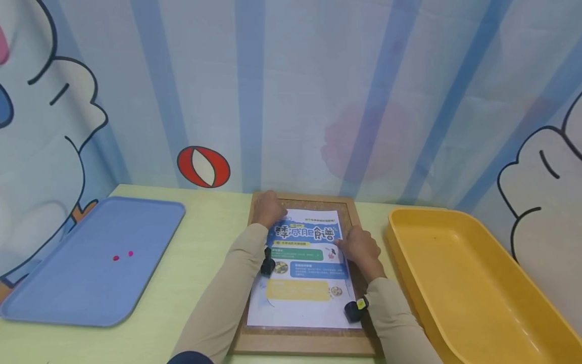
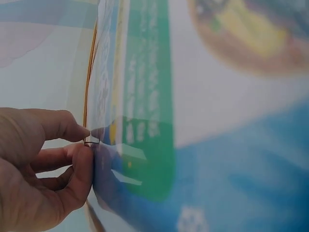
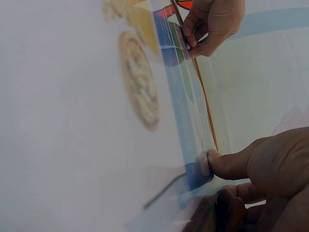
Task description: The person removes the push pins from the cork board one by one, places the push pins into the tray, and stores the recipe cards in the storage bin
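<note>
The tabletop point(image 1: 204, 222) is pale yellow-green and extends beneath the grip and to both sides of it. Below the left hand point(image 1: 269, 208) and the right hand point(image 1: 361, 247), a wood-framed cork board point(image 1: 291, 345) rests on this surface, its far edge at the rear edge. Left of the grip, well apart from the left hand, lies a shallow blue tray point(image 1: 86, 283) with rounded corners. Right of the grip, near the right hand, stands a deeper yellow tray point(image 1: 477, 283).
</note>
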A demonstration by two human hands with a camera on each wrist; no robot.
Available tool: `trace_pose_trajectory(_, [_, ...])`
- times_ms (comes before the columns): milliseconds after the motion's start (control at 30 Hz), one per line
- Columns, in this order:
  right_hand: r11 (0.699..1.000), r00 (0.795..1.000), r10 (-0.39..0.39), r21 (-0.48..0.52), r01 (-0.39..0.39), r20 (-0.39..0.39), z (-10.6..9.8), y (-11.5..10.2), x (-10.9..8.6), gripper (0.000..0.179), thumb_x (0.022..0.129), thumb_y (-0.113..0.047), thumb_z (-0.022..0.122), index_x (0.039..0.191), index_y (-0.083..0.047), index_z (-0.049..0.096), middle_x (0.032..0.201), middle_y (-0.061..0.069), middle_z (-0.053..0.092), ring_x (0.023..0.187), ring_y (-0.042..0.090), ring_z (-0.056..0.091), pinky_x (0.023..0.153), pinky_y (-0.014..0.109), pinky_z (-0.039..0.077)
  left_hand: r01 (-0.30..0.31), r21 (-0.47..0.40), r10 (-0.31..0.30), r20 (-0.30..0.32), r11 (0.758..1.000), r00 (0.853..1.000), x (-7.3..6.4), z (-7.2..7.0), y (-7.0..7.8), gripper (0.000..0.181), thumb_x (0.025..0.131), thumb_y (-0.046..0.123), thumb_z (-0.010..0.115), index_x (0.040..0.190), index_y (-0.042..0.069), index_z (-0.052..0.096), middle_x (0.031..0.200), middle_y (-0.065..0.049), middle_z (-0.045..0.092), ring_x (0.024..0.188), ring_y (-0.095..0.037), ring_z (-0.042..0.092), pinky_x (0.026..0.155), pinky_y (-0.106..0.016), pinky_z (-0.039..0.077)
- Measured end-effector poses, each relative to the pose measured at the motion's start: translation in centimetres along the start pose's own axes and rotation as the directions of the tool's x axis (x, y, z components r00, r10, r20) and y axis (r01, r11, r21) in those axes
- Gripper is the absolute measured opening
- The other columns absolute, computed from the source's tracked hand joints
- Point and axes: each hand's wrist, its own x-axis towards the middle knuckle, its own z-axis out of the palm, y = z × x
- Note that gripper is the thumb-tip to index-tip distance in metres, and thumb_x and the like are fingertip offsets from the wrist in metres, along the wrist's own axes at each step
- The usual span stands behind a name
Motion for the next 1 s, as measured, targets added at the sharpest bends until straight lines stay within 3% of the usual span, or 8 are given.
trace_pose_trajectory(233, [1.0,1.0,0.017,0.005,-0.017,0.001,-0.04,-0.03,-0.02,0.033,0.094,-0.03,0.069,0.11,-0.001,0.066,0.085,0.012,0.068,0.075,0.027,0.065,0.073,0.038,0.047,-0.051,0.079,0.047,0.044,0.996,0.998,-0.31,-0.1,0.2,0.008,0.09,0.001,0.062,0.082,0.001,0.064,0.071,-0.005,0.05,0.062,-0.017,0.047,0.054,-0.028,0.037])
trace_pose_trajectory(400, [1.0,1.0,0.02,0.006,-0.02,0.0,0.19,-0.05,0.08,0.032,0.094,-0.029,0.069,0.11,-0.001,0.066,0.084,0.011,0.068,0.075,0.027,0.065,0.075,0.04,0.047,-0.07,0.092,0.068,0.016,0.993,0.998,-0.64,0.07,0.24,0.011,0.089,-0.002,0.06,0.079,0.003,0.061,0.07,-0.005,0.048,0.061,-0.017,0.044,0.053,-0.028,0.035])
trace_pose_trajectory(733, [1.0,1.0,0.018,0.002,-0.018,-0.001,0.23,-0.09,0.02,0.033,0.094,-0.029,0.069,0.112,-0.001,0.066,0.085,0.012,0.069,0.075,0.027,0.066,0.075,0.041,0.048,-0.044,0.102,0.045,-0.004,0.994,0.999,-0.99,0.24,0.61,0.008,0.09,0.0,0.06,0.086,0.001,0.066,0.073,-0.006,0.054,0.067,-0.019,0.048,0.06,-0.03,0.038])
trace_pose_trajectory(1000, [1.0,1.0,0.018,0.016,-0.018,0.0,0.02,-0.07,-0.14,0.033,0.094,-0.029,0.069,0.112,-0.001,0.066,0.085,0.012,0.068,0.075,0.027,0.066,0.074,0.04,0.049,-0.028,0.049,0.029,-0.007,0.998,1.0,-0.78,0.0,0.54,0.005,0.09,0.0,0.059,0.087,0.001,0.063,0.075,-0.007,0.051,0.066,-0.019,0.048,0.058,-0.03,0.037])
